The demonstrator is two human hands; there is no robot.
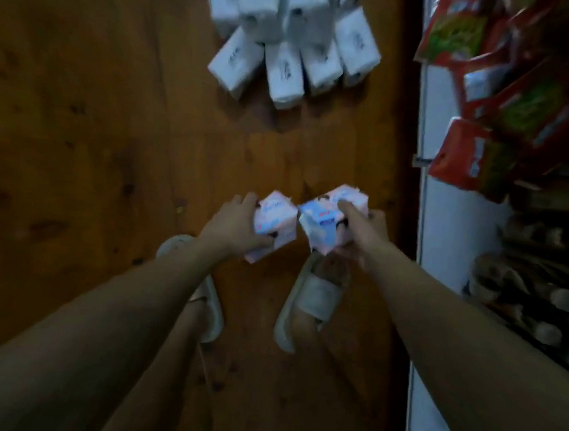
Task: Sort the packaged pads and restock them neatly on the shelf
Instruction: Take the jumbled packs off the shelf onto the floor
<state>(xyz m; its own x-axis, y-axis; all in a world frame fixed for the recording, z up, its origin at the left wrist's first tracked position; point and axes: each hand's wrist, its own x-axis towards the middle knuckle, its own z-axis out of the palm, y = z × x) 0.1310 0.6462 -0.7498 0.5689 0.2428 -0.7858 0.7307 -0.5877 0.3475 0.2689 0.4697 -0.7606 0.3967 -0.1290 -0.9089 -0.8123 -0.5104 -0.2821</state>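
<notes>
Now both hands (232, 226) (364, 227) grip pink pad packs (275, 221), side by side

arms (438, 332): bare, no sleeves | feet: 2 pale slide sandals (313, 303), broad strap | legs: bare

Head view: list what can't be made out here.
- Print on the pink packs: blurred.
- White packs on the floor: pile cut off by the top edge, count unknown.
- Right hand: fingers partly hidden behind its pack.
- Shelf: cut off at the right edge, goods blurred.

pink packs (277, 225), white packs (288, 40), brown floor (77, 128)
</notes>
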